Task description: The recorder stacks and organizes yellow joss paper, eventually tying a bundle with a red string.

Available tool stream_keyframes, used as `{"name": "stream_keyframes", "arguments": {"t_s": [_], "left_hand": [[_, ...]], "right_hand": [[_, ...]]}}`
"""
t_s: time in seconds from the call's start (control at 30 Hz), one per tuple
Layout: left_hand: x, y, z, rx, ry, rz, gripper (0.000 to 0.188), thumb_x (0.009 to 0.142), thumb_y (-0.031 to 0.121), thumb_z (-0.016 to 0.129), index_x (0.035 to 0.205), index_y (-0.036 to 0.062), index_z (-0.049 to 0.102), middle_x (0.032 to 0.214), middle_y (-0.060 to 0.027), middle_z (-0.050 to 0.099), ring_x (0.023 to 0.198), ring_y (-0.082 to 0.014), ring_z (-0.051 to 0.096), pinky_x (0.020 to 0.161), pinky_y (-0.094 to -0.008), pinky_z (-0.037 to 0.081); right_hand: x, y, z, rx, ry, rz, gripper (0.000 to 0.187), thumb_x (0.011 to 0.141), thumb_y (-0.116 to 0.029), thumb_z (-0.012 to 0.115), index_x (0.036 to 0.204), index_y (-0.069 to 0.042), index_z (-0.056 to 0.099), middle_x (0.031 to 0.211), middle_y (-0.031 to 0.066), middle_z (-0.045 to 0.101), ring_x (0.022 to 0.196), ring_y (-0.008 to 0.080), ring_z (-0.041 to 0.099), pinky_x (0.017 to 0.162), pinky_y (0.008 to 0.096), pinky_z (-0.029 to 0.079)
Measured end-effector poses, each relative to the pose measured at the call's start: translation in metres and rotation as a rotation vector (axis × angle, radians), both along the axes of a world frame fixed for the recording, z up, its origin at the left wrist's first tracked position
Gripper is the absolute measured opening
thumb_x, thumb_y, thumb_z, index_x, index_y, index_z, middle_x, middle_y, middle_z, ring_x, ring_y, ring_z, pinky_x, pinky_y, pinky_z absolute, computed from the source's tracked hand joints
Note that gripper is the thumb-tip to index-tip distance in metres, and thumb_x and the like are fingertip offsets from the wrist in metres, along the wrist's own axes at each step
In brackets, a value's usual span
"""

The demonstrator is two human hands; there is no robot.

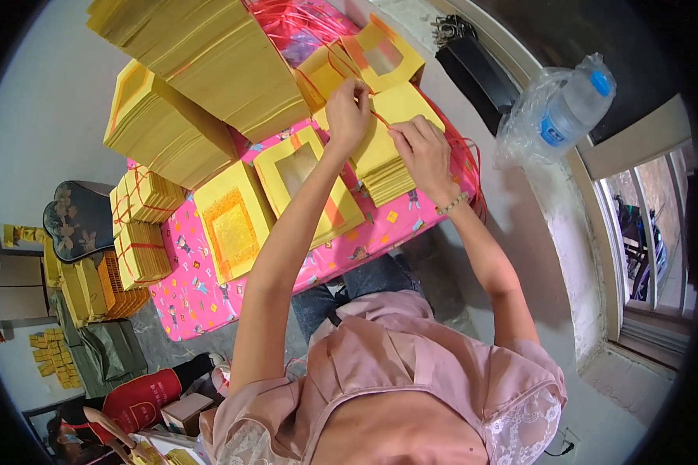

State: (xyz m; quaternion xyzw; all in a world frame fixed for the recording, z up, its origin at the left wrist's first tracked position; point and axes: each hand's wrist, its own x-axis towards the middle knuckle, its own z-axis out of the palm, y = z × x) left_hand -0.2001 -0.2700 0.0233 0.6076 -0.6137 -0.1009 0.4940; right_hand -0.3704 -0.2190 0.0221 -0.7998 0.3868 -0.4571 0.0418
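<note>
A stack of yellow paper sheets (pixel 388 172) lies at the table's right end, under both hands. A thin red string (pixel 381 119) runs over its top. My left hand (pixel 347 116) is closed in a pinch on the string at the stack's far left. My right hand (pixel 425 153), wearing a bead bracelet, pinches the same string at the stack's right side. Left of this stack, partly behind my left forearm, lies a pile of yellow sheets with a grey square (pixel 296 172). Another pile with an orange-gold square (pixel 231 225) sits farther left.
Tall yellow paper stacks (pixel 209 70) rise at the back of the pink patterned tablecloth (pixel 198 298). Red-tied bundles (pixel 143 252) sit at the left edge. A bagged water bottle (pixel 570 112) stands on the right ledge beside a black case (pixel 477 81). Another person (pixel 143 403) is at lower left.
</note>
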Motion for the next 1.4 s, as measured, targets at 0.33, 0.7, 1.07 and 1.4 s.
{"name": "stream_keyframes", "arguments": {"t_s": [0.33,0.7,1.07,1.4], "left_hand": [[0.001,-0.006,-0.008,-0.052,-0.305,0.011,0.006,0.084,0.004,0.061,0.089,0.0011,0.063,0.087,-0.0166,0.066,0.082,-0.0356,0.059,0.075,-0.0439,0.048],[-0.001,-0.003,-0.004,-0.049,-0.320,0.009,0.009,0.085,0.007,0.060,0.093,0.0038,0.064,0.091,-0.0162,0.068,0.083,-0.0373,0.062,0.074,-0.0458,0.049],[0.003,-0.006,-0.004,-0.043,-0.264,-0.006,0.008,0.085,0.007,0.062,0.090,0.0034,0.066,0.084,-0.0160,0.070,0.079,-0.0343,0.066,0.071,-0.0431,0.051],[0.010,-0.010,0.012,0.198,-0.138,0.006,0.014,0.078,0.012,0.069,0.089,0.0047,0.070,0.082,-0.0114,0.073,0.075,-0.0281,0.070,0.073,-0.0399,0.054]], "right_hand": [[-0.012,0.065,-0.013,-0.010,-0.424,-0.133,0.013,0.089,-0.009,0.068,0.098,-0.003,0.061,0.093,0.0051,0.061,0.085,0.0198,0.058,0.079,0.0329,0.047],[-0.017,0.041,-0.021,1.334,-1.447,0.157,0.023,0.091,-0.036,0.069,0.097,-0.014,0.062,0.081,-0.0039,0.059,0.069,0.0083,0.056,0.064,0.0258,0.046],[-0.009,0.083,-0.044,1.472,-1.556,0.214,0.015,0.096,-0.030,0.062,0.096,-0.015,0.063,0.082,-0.0056,0.060,0.072,0.0091,0.059,0.067,0.0277,0.050],[-0.007,0.093,-0.089,1.587,-1.567,0.118,0.018,0.097,-0.031,0.062,0.098,-0.014,0.063,0.083,-0.0046,0.061,0.072,0.0106,0.060,0.067,0.0285,0.052]]}}
